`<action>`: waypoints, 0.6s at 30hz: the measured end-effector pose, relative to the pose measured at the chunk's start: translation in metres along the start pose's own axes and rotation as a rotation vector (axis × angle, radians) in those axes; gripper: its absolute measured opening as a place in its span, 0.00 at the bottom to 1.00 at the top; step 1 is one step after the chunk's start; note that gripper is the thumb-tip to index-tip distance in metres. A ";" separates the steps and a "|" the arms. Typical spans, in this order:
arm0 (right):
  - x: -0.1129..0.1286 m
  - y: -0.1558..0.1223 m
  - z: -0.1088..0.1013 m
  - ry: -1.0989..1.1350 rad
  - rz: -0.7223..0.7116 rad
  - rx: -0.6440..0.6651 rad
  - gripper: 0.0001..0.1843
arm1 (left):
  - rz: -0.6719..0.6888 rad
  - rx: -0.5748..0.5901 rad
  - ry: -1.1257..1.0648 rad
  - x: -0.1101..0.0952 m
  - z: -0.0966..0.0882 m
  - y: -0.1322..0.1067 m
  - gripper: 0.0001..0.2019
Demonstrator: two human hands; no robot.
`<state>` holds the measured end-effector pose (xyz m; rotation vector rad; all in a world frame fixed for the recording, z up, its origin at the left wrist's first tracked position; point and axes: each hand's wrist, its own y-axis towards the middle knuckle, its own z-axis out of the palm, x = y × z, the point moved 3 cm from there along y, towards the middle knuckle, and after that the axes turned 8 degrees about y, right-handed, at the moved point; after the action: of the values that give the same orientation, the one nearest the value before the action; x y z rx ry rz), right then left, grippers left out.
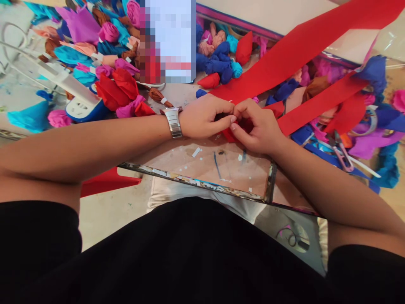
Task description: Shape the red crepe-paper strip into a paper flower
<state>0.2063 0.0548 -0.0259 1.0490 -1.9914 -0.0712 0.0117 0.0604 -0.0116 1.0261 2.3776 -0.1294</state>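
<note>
My left hand (202, 116), with a metal-band watch (173, 122) on the wrist, is closed in a pinch at the near part of the table. My right hand (261, 126) meets it fingertip to fingertip, also pinched. Between them is the gathered end of a red crepe paper strip (268, 59), which runs up and away to the far right. A bit of red paper (230, 136) shows under the fingers; the exact fold is hidden. Another red strip (322, 101) lies to the right, beyond my right wrist.
Crumpled paper flowers (109, 31) in several colours cover the left side, around a white-and-blue power strip (85, 105). A pixelated screen (177, 38) stands at the back. Pink-handled scissors (343, 156) lie at right. The table's front edge (190, 181) is close to my body.
</note>
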 end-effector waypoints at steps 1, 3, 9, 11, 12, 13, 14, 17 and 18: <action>0.000 0.000 0.000 -0.005 0.001 -0.001 0.13 | -0.002 0.000 0.005 0.000 0.000 0.000 0.19; 0.000 0.000 -0.001 -0.016 -0.001 -0.001 0.13 | -0.007 0.002 0.014 0.001 0.001 0.000 0.18; 0.002 0.001 -0.002 -0.041 -0.029 -0.006 0.09 | -0.001 -0.009 0.012 0.002 0.001 0.000 0.19; 0.001 0.001 -0.001 -0.039 -0.031 -0.003 0.09 | 0.003 -0.009 0.013 0.002 0.001 0.000 0.19; 0.001 0.001 -0.001 -0.033 -0.023 0.000 0.10 | 0.004 -0.009 0.015 0.002 0.001 0.000 0.19; 0.000 0.000 0.000 -0.024 -0.009 0.003 0.12 | 0.004 -0.009 0.019 0.002 0.001 0.000 0.18; -0.001 0.000 0.000 -0.016 0.005 0.006 0.13 | 0.003 -0.009 0.022 0.002 0.001 0.000 0.18; -0.003 -0.001 0.000 -0.004 0.018 0.008 0.15 | 0.004 -0.016 0.022 0.002 0.001 0.000 0.19; -0.004 -0.001 0.000 -0.003 0.016 0.007 0.15 | 0.006 -0.020 0.017 0.002 0.001 0.000 0.19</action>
<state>0.2075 0.0568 -0.0287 1.0377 -2.0039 -0.0564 0.0110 0.0615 -0.0138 1.0287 2.3862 -0.0952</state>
